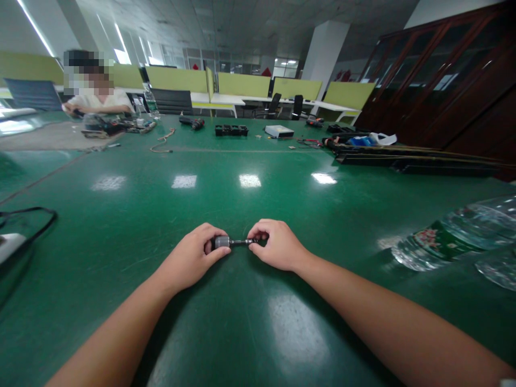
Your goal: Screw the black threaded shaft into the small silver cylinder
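A short screwdriver (222, 242) with a grey, ridged cylindrical handle and a thin metal shaft lies level in front of me, just over the green tabletop. My left hand (194, 253) is closed round the handle, thumb below and fingers above. At the other end, my right hand (279, 246) pinches the dark tip of the shaft between thumb and forefinger. Whether that tip is a separate bit I cannot tell, as the fingers partly cover it. A bare stretch of shaft shows between the two hands.
Large water bottles (447, 239) stand to the right. A black cable (44, 209) and a white block (11, 246) lie at left. Farther back are a power drill (192, 122), a black tray (231, 130), a white box (279, 131), long dark bars (403, 156) and a seated person (99, 99).
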The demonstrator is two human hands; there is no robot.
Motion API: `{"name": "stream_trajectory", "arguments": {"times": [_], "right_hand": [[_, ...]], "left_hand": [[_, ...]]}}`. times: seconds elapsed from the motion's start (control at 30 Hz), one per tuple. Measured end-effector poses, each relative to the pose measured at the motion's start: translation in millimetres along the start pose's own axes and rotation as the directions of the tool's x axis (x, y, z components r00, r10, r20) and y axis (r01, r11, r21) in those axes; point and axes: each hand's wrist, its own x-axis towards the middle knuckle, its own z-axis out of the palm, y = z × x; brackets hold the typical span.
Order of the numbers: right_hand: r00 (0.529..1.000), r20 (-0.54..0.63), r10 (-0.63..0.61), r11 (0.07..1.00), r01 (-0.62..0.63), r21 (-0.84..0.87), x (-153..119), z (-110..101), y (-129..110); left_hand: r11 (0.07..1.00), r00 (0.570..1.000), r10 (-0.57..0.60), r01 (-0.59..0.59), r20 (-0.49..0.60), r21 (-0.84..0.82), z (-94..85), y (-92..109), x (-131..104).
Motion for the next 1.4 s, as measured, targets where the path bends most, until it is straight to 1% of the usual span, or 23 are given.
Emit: {"name": "stream_trajectory", "arguments": {"times": [0.17, 0.27, 0.57, 0.7, 0.83, 0.9, 1.0, 1.2, 1.4], "right_hand": [[0.995, -0.065, 0.079, 0.996, -0.082, -0.04, 2.2, 0.1, 4.8], [0.993, -0.077, 0.091, 0.994, -0.096, -0.058, 2.7, -0.3, 5.7], [0.996, -0.069, 0.052, 0.996, -0.056, -0.062, 0.9, -0.2, 3.0], [0.999, -0.034, 0.029, 0.998, -0.027, 0.058, 1.1, 1.6, 0.4], [1.0, 0.014, 0.008, 0.974, -0.011, 0.226, 0.4, 3.5, -3.4], [0.999, 0.038, -0.019, 0.962, 0.008, 0.272, -0.2, 3.9, -5.0], [0.998, 0.045, -0.034, 0.963, 0.021, 0.267, -0.5, 3.7, -6.1], [0.997, 0.045, -0.057, 0.962, 0.043, 0.271, -1.0, 3.7, -5.5], [0.992, 0.055, -0.113, 0.975, 0.1, 0.2, -2.6, 2.4, -6.3]], "left_hand": [[1.0, 0.999, -0.016, 0.017, -0.031, 0.013, 0.6, 0.1, 0.0], [1.0, 0.999, -0.023, 0.023, -0.033, 0.014, 0.5, 0.0, 0.2], [0.999, 0.999, -0.033, 0.033, -0.025, 0.009, 0.4, -0.3, 0.5], [1.0, 0.999, -0.023, 0.023, -0.025, 0.007, 1.0, -1.8, -0.2], [1.0, 1.0, 0.013, -0.013, -0.001, -0.003, 1.8, -2.5, -1.0], [0.999, 0.999, 0.037, -0.036, 0.011, -0.005, 2.2, -2.1, -1.0], [0.999, 0.999, 0.049, -0.049, 0.011, -0.004, 2.4, -0.8, -0.7], [1.0, 1.0, 0.009, -0.009, 0.014, 0.001, 2.5, -0.2, -0.7], [1.0, 0.999, 0.005, -0.005, 0.042, 0.014, 2.2, -1.1, -0.1]]}}
